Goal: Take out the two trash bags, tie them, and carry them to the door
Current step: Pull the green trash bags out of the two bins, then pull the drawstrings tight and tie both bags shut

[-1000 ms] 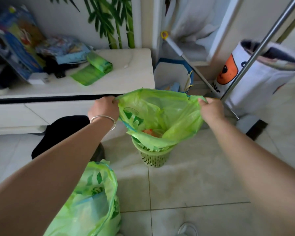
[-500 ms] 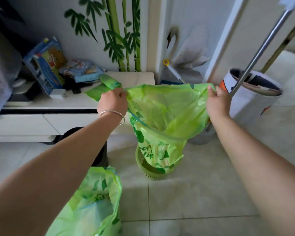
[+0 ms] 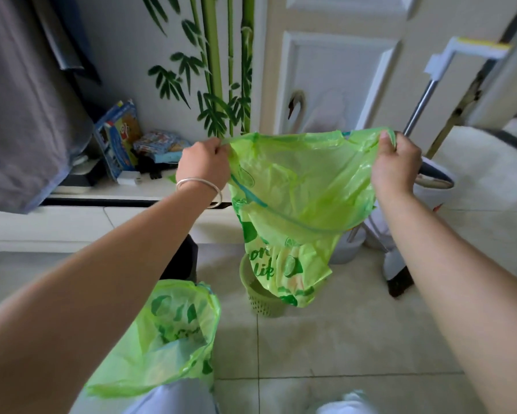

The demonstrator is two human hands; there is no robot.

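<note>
The left hand (image 3: pixel 202 164) and right hand (image 3: pixel 396 162) are pinching the thin, limp, seemingly light green bag (image 3: pixel 299 198) by its rim; that rim is looking like the best hold.

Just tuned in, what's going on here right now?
The left hand and right hand each pinch a side of a green trash bag's rim, holding it stretched open above the small green basket. A second green bag sits open and untied on the floor tiles.
</note>
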